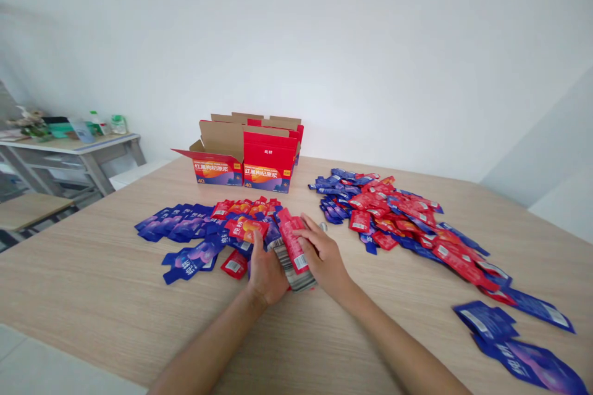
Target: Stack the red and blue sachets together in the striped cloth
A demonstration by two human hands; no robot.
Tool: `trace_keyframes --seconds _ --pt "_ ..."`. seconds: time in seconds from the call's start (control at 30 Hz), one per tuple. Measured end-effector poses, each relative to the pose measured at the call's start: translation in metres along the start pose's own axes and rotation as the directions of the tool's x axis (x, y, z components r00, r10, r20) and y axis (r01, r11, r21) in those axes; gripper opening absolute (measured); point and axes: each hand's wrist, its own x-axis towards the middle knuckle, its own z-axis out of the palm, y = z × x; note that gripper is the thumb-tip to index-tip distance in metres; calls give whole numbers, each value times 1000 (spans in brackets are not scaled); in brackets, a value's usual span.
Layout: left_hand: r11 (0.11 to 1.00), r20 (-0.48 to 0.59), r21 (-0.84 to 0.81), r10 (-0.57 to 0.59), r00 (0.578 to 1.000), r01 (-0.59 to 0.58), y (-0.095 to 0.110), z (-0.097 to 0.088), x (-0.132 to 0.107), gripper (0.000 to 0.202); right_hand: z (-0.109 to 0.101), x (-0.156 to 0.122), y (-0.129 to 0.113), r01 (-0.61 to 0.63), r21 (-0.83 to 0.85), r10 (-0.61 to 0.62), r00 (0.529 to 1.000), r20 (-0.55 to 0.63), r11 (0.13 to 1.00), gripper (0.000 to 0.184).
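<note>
My left hand [267, 276] is closed around a stack of sachets [301, 282], whose silvery edges face me. A red sachet [293, 236] with a barcode lies against the top of that stack, and my right hand [324, 257] grips its right side between thumb and fingers. Close to my left thumb is a red and orange sachet [245, 228]; I cannot tell whether the thumb touches it. Left of my hands, blue sachets [185, 222] overlap in a row, with more red sachets [234, 264] among them.
At the back of the table [115, 265] stand red cartons with raised flaps, among them a front left carton [217, 170] and a front right carton [267, 166]. A loose heap of red and blue sachets [384, 207] stretches along the right. A side desk [69, 143] holds bottles.
</note>
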Motion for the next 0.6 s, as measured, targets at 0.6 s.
trace_keyframes --seconds 0.6 --pt "990 51 -73 -121 991 125 -3 8 -1 94 10 -5 9 231 -536 -135 968 214 812 45"
